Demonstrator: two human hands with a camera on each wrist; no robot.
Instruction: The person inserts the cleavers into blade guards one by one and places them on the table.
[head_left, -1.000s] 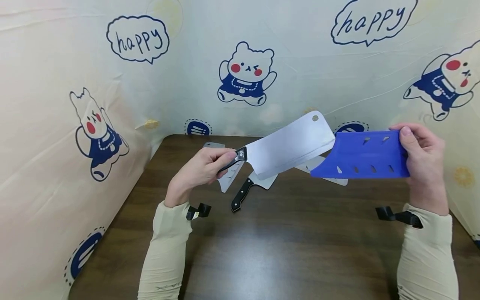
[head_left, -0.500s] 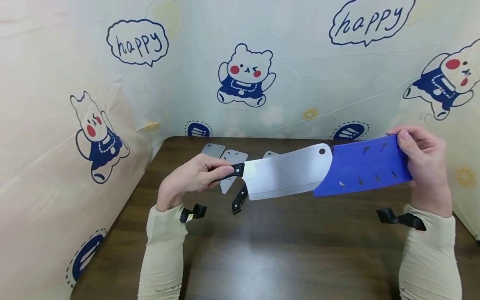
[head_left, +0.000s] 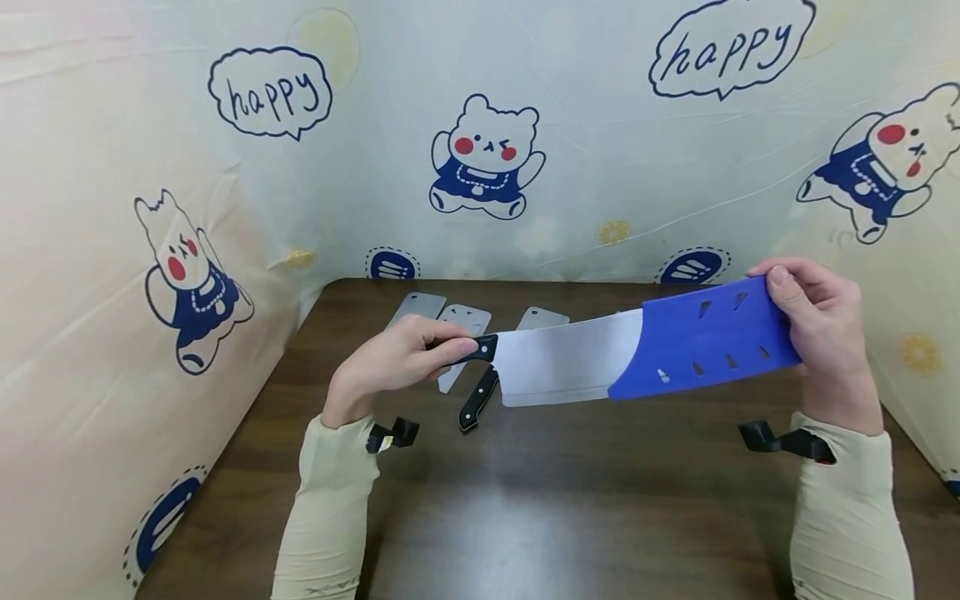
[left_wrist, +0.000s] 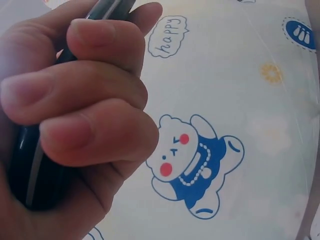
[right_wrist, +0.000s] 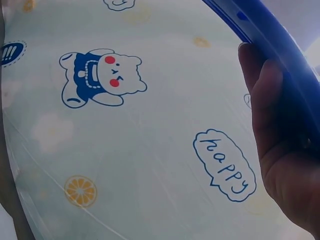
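Observation:
My left hand [head_left: 401, 358] grips the black riveted handle of a cleaver [head_left: 562, 358], held level above the table with its blade pointing right. In the left wrist view, curled fingers [left_wrist: 100, 125] wrap that dark handle. A blue slotted blade sheath [head_left: 705, 337] covers the front part of the blade; the rear part of the blade shows bare. My right hand [head_left: 828, 325] pinches the sheath at its far right end, thumb on the near face. The right wrist view shows the sheath's blue edge [right_wrist: 270, 45] from the side, between fingers and palm.
On the brown table [head_left: 570, 500] behind the cleaver lie a grey blade cover [head_left: 420, 306], a slotted white one [head_left: 467, 318] and another pale piece [head_left: 542, 317]. A second knife's black handle [head_left: 478, 400] sticks out below the cleaver. Printed cloth [head_left: 600, 150] hangs around the table.
The cleaver has swung down to level and its blade tip has gone into the blue sheath. The right hand has moved left with the sheath, over the blade.

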